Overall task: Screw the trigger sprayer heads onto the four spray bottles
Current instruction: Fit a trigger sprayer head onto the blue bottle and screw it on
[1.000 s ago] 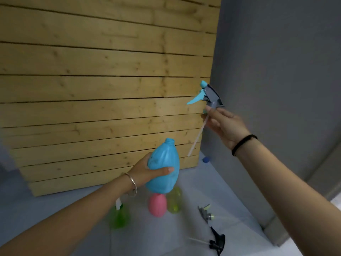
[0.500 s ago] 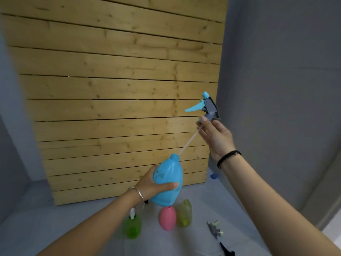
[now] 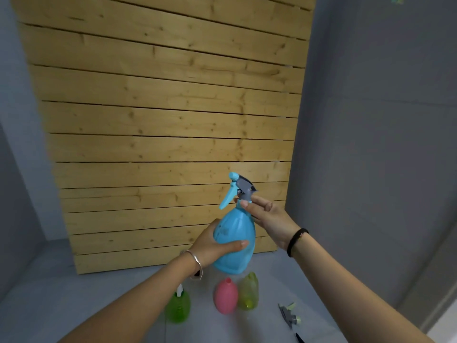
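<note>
Sprayer head point(image 3: 238, 190) now seated on blue bottle point(image 3: 235, 240) neck.

No readable text, labels or nos. anywhere; blue bottle point(image 3: 235, 240) maybe has faint embossing, too blurry.

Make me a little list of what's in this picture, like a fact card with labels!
left hand: wrapped around the blue bottle, holding it up off the surface
right hand: fingers at the collar of the blue sprayer head
blue sprayer head: sitting on the blue bottle's neck, trigger pointing left
pink bottle: standing below, no head on it
yellow-green bottle: beside the pink one, on its right
green bottle: left of them, something white at its neck
loose sprayer head: lying at the right
background: wooden slat panel
</note>
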`<state>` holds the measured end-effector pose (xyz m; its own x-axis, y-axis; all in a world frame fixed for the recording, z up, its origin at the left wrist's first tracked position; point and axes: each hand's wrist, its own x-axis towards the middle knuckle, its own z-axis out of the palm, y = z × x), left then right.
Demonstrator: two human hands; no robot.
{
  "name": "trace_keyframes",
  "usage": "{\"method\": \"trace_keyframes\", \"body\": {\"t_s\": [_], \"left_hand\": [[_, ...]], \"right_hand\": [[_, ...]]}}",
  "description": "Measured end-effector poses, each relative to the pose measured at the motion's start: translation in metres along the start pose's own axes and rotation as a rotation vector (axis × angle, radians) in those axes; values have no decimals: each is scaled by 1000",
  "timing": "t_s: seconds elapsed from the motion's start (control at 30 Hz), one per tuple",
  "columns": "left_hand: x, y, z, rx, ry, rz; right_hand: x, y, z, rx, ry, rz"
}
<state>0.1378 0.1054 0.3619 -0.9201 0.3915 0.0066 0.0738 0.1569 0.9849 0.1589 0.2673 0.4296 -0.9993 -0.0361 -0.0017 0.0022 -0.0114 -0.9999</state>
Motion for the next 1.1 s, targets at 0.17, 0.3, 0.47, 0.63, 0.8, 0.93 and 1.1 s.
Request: {"method": "trace_keyframes", "body": {"t_s": [0.17, 0.3, 0.47, 0.63, 0.8, 0.93, 1.1], "left_hand": [[2, 9, 6, -69, 36, -1], [3, 14, 5, -98, 19, 17], [1, 14, 7, -103, -25, 18], [4, 20, 6, -171, 26, 42], [5, 16, 8, -189, 92, 75], [7, 17, 5, -175, 101, 94], [6, 17, 5, -161, 111, 104]], "right_hand": [[5, 1, 6, 142, 179, -85], [7, 3, 13, 218, 190, -138], [7, -2, 11, 154, 141, -103], [6, -5, 9, 189, -63, -90], [8, -5, 20, 269, 128, -101], [6, -6, 20, 210, 37, -100], [8, -5, 20, 202, 27, -99]]}}
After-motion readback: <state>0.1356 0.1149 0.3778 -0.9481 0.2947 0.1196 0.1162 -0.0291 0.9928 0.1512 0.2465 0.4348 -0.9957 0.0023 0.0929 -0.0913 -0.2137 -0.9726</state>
